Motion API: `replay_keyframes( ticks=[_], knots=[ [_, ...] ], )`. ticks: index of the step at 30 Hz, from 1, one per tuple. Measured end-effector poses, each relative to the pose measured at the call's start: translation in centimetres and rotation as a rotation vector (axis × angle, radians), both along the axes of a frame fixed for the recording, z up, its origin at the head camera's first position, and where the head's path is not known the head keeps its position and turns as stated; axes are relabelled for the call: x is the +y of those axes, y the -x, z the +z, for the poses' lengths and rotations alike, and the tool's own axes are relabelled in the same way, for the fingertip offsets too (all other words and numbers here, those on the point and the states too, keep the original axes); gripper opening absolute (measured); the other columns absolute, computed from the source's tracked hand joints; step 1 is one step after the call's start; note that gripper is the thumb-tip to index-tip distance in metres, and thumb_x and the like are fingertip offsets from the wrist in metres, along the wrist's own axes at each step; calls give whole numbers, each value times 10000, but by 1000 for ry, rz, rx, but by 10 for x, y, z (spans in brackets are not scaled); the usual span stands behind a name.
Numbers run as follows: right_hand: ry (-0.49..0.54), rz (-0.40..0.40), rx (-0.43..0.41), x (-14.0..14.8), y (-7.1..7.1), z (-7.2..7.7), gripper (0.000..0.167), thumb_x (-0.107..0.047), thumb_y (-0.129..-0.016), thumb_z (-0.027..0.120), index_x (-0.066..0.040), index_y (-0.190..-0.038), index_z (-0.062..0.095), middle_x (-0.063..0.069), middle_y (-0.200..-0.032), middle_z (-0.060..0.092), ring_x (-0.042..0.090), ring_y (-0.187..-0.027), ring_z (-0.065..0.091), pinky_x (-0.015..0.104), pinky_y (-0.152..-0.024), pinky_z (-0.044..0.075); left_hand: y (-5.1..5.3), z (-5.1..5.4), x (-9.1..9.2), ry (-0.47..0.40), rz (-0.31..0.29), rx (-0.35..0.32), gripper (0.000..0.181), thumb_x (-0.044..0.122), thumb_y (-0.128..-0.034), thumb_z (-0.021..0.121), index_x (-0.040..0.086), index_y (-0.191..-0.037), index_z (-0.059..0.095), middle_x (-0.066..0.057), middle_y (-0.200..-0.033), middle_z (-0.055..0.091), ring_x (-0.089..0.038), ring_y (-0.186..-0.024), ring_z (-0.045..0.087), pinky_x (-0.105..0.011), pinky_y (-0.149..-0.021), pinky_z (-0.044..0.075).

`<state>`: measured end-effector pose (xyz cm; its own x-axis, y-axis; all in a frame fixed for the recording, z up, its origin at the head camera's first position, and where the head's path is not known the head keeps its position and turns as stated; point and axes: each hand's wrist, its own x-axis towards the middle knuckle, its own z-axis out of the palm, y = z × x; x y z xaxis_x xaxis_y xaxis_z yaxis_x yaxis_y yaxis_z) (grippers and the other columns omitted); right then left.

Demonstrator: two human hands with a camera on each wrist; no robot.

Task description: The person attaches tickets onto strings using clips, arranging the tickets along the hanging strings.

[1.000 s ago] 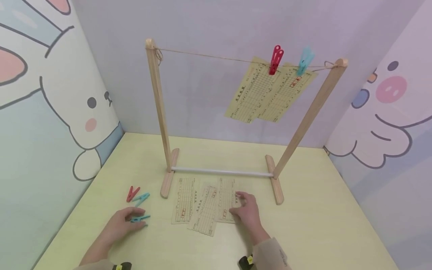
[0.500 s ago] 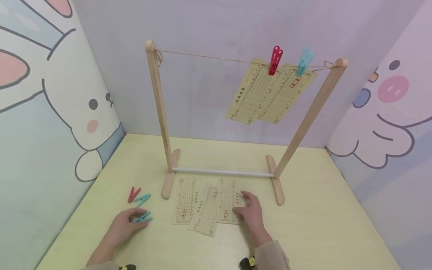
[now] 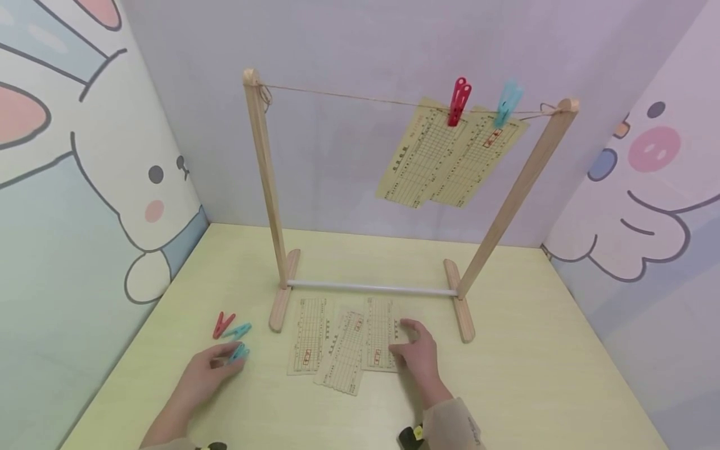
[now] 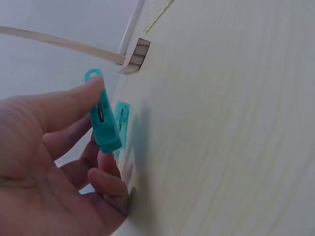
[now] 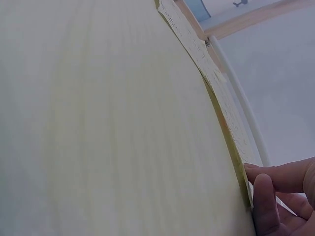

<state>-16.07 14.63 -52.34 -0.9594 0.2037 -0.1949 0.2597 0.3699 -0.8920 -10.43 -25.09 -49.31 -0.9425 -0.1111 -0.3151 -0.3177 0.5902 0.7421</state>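
My left hand (image 3: 202, 374) pinches a blue clothespin (image 3: 239, 353) between thumb and fingers, just over the table at the left. In the left wrist view the thumb presses the handle end of this clothespin (image 4: 106, 123). A second blue clothespin (image 3: 239, 330) and a red clothespin (image 3: 223, 325) lie beyond that hand. My right hand (image 3: 420, 359) rests by the right edge of a printed paper sheet (image 3: 380, 331), its thumb and index finger apart. In the right wrist view, fingertips touch the edge of the sheet (image 5: 227, 128); their undersides are hidden.
Two more printed sheets, the left one (image 3: 309, 334) and the slanted middle one (image 3: 344, 359), lie overlapping. Behind them stands a wooden rack (image 3: 270, 187) with a string (image 3: 337, 94). A red clothespin (image 3: 459, 103) and a blue clothespin (image 3: 508, 104) hold two sheets there.
My left hand has turned the blue clothespin from lying flat to tilted upward in its fingers. The right hand has slid slightly right, toward the sheet's edge.
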Motion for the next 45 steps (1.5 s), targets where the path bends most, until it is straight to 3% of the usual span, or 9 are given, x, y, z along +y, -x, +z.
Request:
replay_keyframes(
  ticks=[2,5,8,11,13,23,29,40,45],
  knots=[
    [18,3,-7,0,0,0,633,22,-753,761,-25,-1347,546,85,-674,637,113,-505,520,252,-495,455,0,1,0,-10,18,-7,621,411,-925,672,17,-1384,534,-240,-1395,552,-288,-1092,621,-378,-845,512],
    [39,7,-9,1,1,0,616,35,-748,752,-17,-1330,557,49,-639,625,111,-493,518,251,-487,453,1,3,-1,-42,44,-15,646,419,-930,663,16,-1409,504,-243,-1406,539,-303,-1128,598,-349,-845,495],
    [56,2,-18,1,2,0,584,55,-744,738,-19,-1302,581,157,-902,694,109,-493,527,241,-482,455,1,5,0,-77,62,-6,643,393,-942,659,13,-1428,477,-242,-1403,536,-324,-1170,583,-350,-871,497],
    [61,6,-28,0,3,0,544,65,-752,721,-22,-1276,604,236,-1188,637,108,-504,540,229,-478,456,1,6,2,-109,78,5,632,362,-951,659,6,-1434,461,-242,-1384,544,-329,-1182,582,-359,-901,505],
    [65,12,-34,1,4,0,515,60,-760,714,-25,-1259,617,223,-1250,616,109,-515,547,226,-481,457,1,6,3,-118,84,6,626,358,-952,659,9,-1434,462,-232,-1372,553,-314,-1174,589,-325,-886,501],
    [-11,79,-42,4,10,5,474,53,-757,739,49,-1218,628,170,-1025,673,143,-668,594,265,-553,500,3,7,6,-134,86,15,621,365,-955,655,22,-1436,464,-216,-1349,568,-305,-1166,591,-283,-855,485],
    [-65,109,-83,6,12,8,505,13,-776,746,85,-1253,597,151,-998,669,157,-721,598,271,-597,502,6,12,7,-161,105,-1,653,405,-967,626,47,-1472,418,-224,-1388,528,-292,-1175,572,-280,-844,499],
    [2,146,-108,10,10,12,253,-132,-906,672,36,-1095,680,70,-759,642,133,-589,555,272,-553,487,9,17,13,-199,130,-16,686,468,-947,632,36,-1441,433,-179,-1402,536,-106,-1040,590,-272,-819,492],
    [61,156,-79,10,10,15,253,-140,-938,651,40,-1115,665,82,-822,675,134,-577,568,283,-567,510,9,18,17,-256,151,29,644,431,-936,664,21,-1396,475,-127,-1325,622,-12,-927,616,-257,-794,512]
  ],
)
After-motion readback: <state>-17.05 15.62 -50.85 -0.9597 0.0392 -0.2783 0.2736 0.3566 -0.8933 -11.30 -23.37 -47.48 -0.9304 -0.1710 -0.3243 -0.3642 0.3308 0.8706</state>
